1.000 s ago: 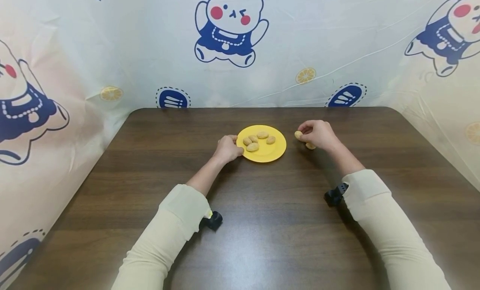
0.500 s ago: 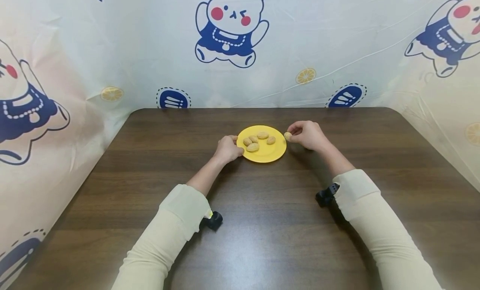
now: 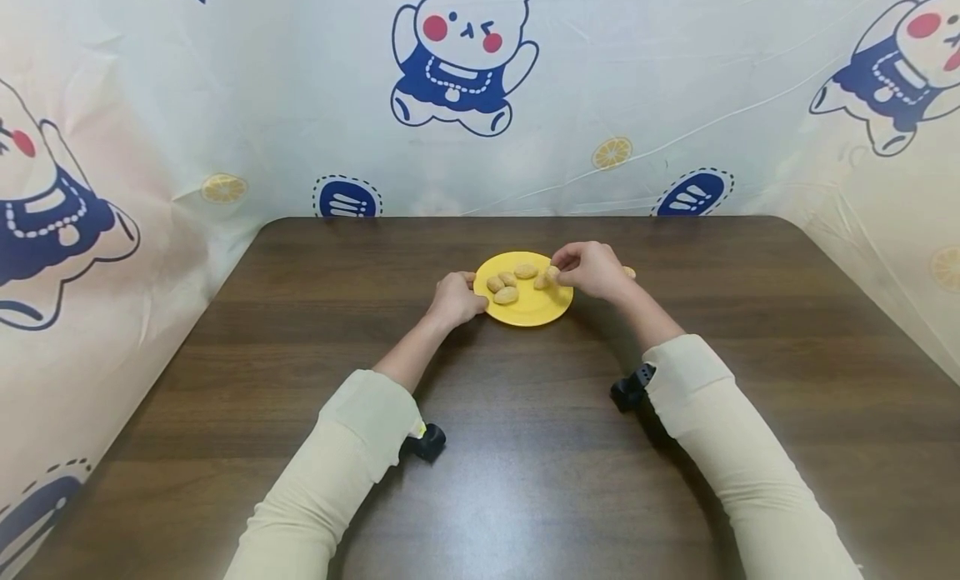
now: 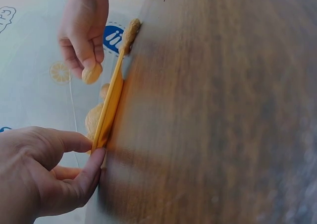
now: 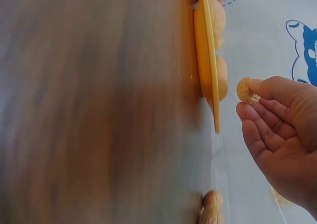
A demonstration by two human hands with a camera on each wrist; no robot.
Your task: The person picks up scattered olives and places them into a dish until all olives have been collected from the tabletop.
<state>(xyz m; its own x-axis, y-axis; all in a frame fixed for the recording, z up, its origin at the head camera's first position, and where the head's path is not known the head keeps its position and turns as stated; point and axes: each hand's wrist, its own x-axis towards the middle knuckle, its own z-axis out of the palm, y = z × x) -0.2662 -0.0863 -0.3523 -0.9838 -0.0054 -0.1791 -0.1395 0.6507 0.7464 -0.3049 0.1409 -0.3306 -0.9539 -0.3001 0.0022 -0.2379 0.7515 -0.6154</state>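
The dark wood-grain table [image 3: 540, 447] is bearing the yellow plate [image 3: 528, 315] near its far edge. The left hand [image 3: 455, 300] is pinching the plate's left rim between thumb and fingers. The right hand [image 3: 592, 269] is grasping one in-shell peanut [image 5: 246, 90] at its fingertips, holding it above the plate's right side without touching the plate. The work seems well past halfway: five plated peanuts [image 3: 506, 295] are resting on the plate, the held one is hanging over it, and at least one loose peanut [image 3: 629, 272] is lying on the table beyond the right wrist; that wrist may be hiding others.

Compared with half a second ago, the right hand is reaching farther left, over the rim instead of beside it, while the left hand is keeping its place.
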